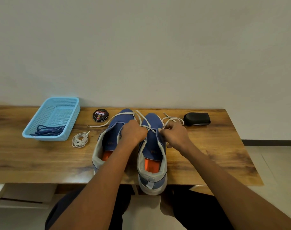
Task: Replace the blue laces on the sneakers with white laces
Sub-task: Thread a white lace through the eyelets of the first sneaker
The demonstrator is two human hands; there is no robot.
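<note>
Blue laces (pixel 48 130) already in the basket (pixel 42 118), my left hand (pixel 134 132) and right hand (pixel 174 134) pinch a white lace (pixel 142 119) over the right sneaker (pixel 152 155); I judge one coiled lace (pixel 80 139) remains for the other.

This looks like a plain room in a home, set up for shoe care rather than a shop or workshop. A wooden table (pixel 207 156) with a strong grain stands pushed against a bare, off-white wall (pixel 141 47), and pale floor tiles (pixel 277 163) with a dark skirting strip show at the right. On the table sit household things: 1 light blue plastic basket (pixel 42 113), 1 round tin of Cherry shoe polish (pixel 100 115), 1 black shoe brush (pixel 197 119) and 2 blue sneakers (pixel 153 156). A person sits at the near edge, their knees under the table.
</note>
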